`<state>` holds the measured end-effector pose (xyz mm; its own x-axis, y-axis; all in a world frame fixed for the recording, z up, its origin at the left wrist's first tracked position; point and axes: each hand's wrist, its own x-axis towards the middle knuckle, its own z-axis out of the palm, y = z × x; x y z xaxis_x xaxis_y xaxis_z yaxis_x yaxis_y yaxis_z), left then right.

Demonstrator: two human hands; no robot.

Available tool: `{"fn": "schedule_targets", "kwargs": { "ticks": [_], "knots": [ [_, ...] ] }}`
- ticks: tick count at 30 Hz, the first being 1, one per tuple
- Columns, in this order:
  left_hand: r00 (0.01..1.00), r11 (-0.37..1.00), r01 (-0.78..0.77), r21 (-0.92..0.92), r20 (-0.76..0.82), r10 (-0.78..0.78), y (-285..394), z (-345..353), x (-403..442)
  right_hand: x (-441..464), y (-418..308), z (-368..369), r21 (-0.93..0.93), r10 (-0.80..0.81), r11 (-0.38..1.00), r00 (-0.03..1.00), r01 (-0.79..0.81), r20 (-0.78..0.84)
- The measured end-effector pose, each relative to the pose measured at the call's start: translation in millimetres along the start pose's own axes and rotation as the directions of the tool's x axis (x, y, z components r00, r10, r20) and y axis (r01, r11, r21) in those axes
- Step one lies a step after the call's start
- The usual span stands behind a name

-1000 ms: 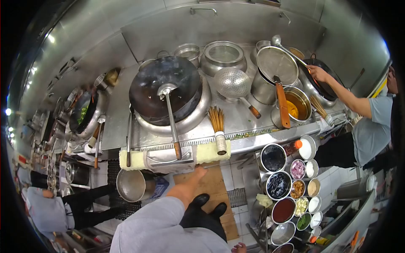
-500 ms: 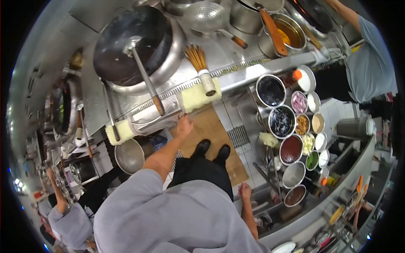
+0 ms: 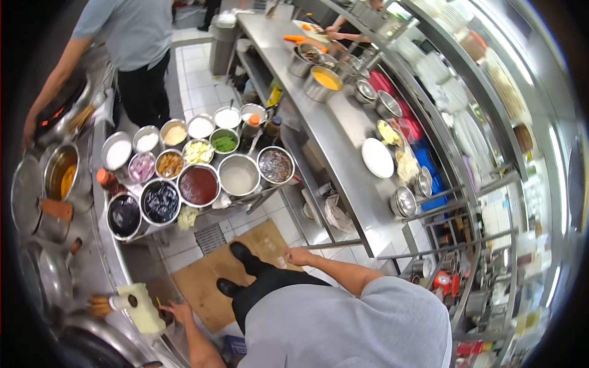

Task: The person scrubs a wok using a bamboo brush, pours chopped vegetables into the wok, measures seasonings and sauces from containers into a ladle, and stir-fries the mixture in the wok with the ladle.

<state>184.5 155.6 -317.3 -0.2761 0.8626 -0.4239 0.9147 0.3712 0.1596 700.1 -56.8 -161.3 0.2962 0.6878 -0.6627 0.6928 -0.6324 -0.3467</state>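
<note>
My left hand (image 3: 178, 311) is beside the stove's front edge, close to a folded pale cloth (image 3: 146, 310). Its fingers are apart, with a small yellow sliver by the fingertips that I cannot identify. Over the brown floor mat (image 3: 202, 300) hangs my right hand (image 3: 298, 256), fingers curled in and nothing visible in them. A bundled bamboo brush (image 3: 116, 303) lies across the cloth. Ahead stands a rack of round metal pots: dark sauce (image 3: 124, 216), red sauce (image 3: 198, 185), chopped green onion (image 3: 224, 141) and white powder or grains (image 3: 116, 151).
A steel counter (image 3: 350, 184) runs along the right, bearing a white oval plate (image 3: 377, 157), metal bowls (image 3: 403, 202) and a pot of orange liquid (image 3: 323, 83). A co-worker in a grey shirt (image 3: 136, 34) stands at the stove ahead. Woks line the left side.
My view and body have turned right, bringing the pot rack and steel counter ahead. My left hand stays near the stove edge; my right hand has swung forward.
</note>
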Motion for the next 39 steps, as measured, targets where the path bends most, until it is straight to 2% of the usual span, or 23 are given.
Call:
{"fn": "schedule_targets", "kwargs": {
  "ticks": [1,4,5,7,8,9,10,11,12,14,15,18,20,23,24,25,26,27,29,33,36,37,39],
  "knots": [
    [1.0,1.0,-0.025,-0.003,-0.014,0.025,-4,4,9,-5,-3,4,-0.02,-0.044,0.999,0.999,0.044,-0.002],
    [0.959,0.96,-0.219,0.173,0.218,0.179,-18,14,48,-13,0,13,-0.053,-0.189,0.98,0.982,0.19,0.018],
    [0.859,0.809,-0.461,0.365,0.412,0.304,-22,14,63,-25,-9,5,-0.075,-0.263,0.961,0.964,0.265,0.033],
    [0.72,0.545,-0.677,0.495,0.602,0.346,-23,-1,58,-40,-13,-15,0.013,-0.291,0.957,0.956,0.291,-0.019],
    [0.811,0.784,-0.531,0.32,0.46,0.361,-18,-9,53,-42,-13,-30,0.025,-0.236,0.971,0.971,0.237,-0.039],
    [0.892,0.929,-0.362,0.073,0.317,0.323,-14,-17,46,-43,-10,-44,0.038,-0.183,0.982,0.981,0.186,-0.058],
    [0.891,0.914,-0.244,-0.323,0.298,0.343,-7,-18,26,-48,1,-58,0.042,-0.256,0.961,0.936,0.274,-0.24],
    [0.891,0.739,-0.091,-0.668,0.276,0.36,4,-12,8,-52,10,-77,0.103,-0.163,0.974,0.939,0.202,-0.303],
    [0.864,0.743,0.017,-0.67,0.384,0.326,11,-9,-10,-55,22,-98,0.167,-0.067,0.977,0.933,0.133,-0.355],
    [0.815,0.773,0.198,-0.602,0.539,0.211,24,-6,-60,-48,73,-136,0.018,-0.249,0.936,0.698,0.351,-0.672],
    [0.799,0.792,0.27,-0.547,0.586,0.133,33,-8,-96,-49,94,-168,0.02,-0.184,0.959,0.673,0.283,-0.716],
    [0.772,0.842,0.192,-0.504,0.607,0.188,89,0,-172,-43,171,-261,0.137,0.051,0.981,0.504,0.135,-0.862],
    [0.765,0.87,0.128,-0.475,0.606,0.218,132,5,-199,-30,238,-311,0.237,0.179,0.963,0.357,0.125,-0.917],
    [0.781,0.894,0.063,-0.444,0.579,0.232,181,4,-223,-18,331,-384,0.394,0.354,0.892,0.2,0.221,-0.914],
    [0.789,0.901,0.047,-0.431,0.569,0.231,192,3,-229,-14,361,-405,0.439,0.414,0.883,0.167,0.165,-0.895],
    [0.793,0.907,0.035,-0.419,0.564,0.23,202,0,-234,2,399,-416,0.406,0.405,0.904,0.04,0.13,-0.914],
    [0.799,0.912,0.025,-0.41,0.556,0.229,212,-3,-237,11,429,-430,0.499,0.497,0.866,0.056,0.032,-0.866],
    [0.806,0.915,0.02,-0.404,0.548,0.225,220,-5,-241,9,445,-442,0.499,0.5,0.866,0.046,-0.034,-0.865],
    [0.811,0.921,0.003,-0.391,0.539,0.226,230,-7,-245,22,477,-460,0.54,0.541,0.828,-0.034,-0.149,-0.84],
    [0.816,0.936,-0.036,-0.349,0.531,0.229,249,-13,-253,33,500,-487,0.609,0.609,0.789,-0.032,-0.084,-0.793],
    [0.81,0.947,-0.056,-0.315,0.54,0.228,258,-9,-252,35,515,-499,0.504,0.517,0.851,0.076,-0.147,-0.852],
    [0.811,0.949,-0.061,-0.31,0.539,0.228,263,-9,-256,37,520,-500,0.506,0.519,0.85,0.074,-0.144,-0.851],
    [0.813,0.95,-0.059,-0.307,0.537,0.224,275,-7,-264,41,528,-507,0.5,0.502,0.863,0.219,-0.069,-0.837]
  ]
}}
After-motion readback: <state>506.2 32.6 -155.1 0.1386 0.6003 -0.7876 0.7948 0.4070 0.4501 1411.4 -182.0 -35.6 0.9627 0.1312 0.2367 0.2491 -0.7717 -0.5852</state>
